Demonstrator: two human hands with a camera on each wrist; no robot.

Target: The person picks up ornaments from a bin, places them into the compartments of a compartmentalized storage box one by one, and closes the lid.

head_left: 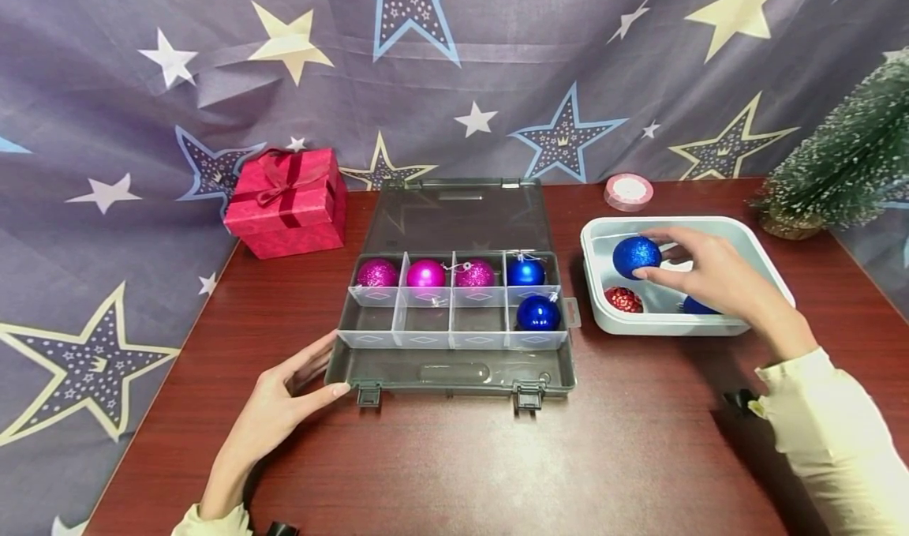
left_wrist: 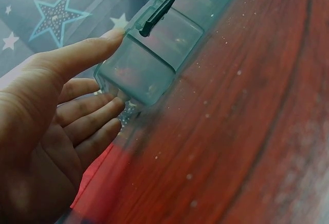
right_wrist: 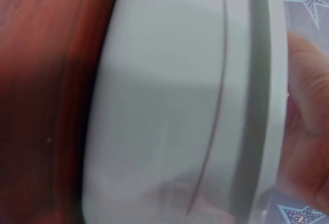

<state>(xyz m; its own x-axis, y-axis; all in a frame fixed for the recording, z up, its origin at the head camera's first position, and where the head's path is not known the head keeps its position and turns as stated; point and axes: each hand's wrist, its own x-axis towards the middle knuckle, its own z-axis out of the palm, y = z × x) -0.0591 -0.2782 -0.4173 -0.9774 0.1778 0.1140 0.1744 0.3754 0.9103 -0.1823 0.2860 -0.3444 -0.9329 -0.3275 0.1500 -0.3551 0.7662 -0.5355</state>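
The blue glitter ball (head_left: 636,256) sits in the grip of the right hand (head_left: 713,277), pinched between thumb and fingertips above the far left part of the white tray (head_left: 770,271). The tray stands on the table (head_left: 639,441), just right of the organizer case (head_left: 454,378). A red glitter ball (head_left: 623,300) lies in the tray at its near left corner. Another blue ball (head_left: 697,307) lies in the tray too, mostly hidden under the right hand. The right wrist view shows only the tray's outer wall (right_wrist: 169,106), blurred, with part of the hand behind the rim.

The case lies open, lid back. Its far row holds three pink balls (head_left: 426,274) in the left three cells and a blue ball (head_left: 526,271) in the right cell. The near row holds one blue ball (head_left: 537,312) in the right cell.

The left hand (head_left: 284,398) rests at the case's near left corner, thumb against the front edge, fingers straight along the left side, grip released. The left wrist view confirms the fingers (left_wrist: 97,118) touch the case wall (left_wrist: 149,64) below a latch (left_wrist: 157,14).

Left of the case, at the far table edge, stands a red gift box (head_left: 287,202). Behind the tray lies a ribbon spool (head_left: 628,191). Far right of the case stands a small frosted tree (head_left: 845,157). A star-printed cloth (head_left: 497,62) hangs behind.
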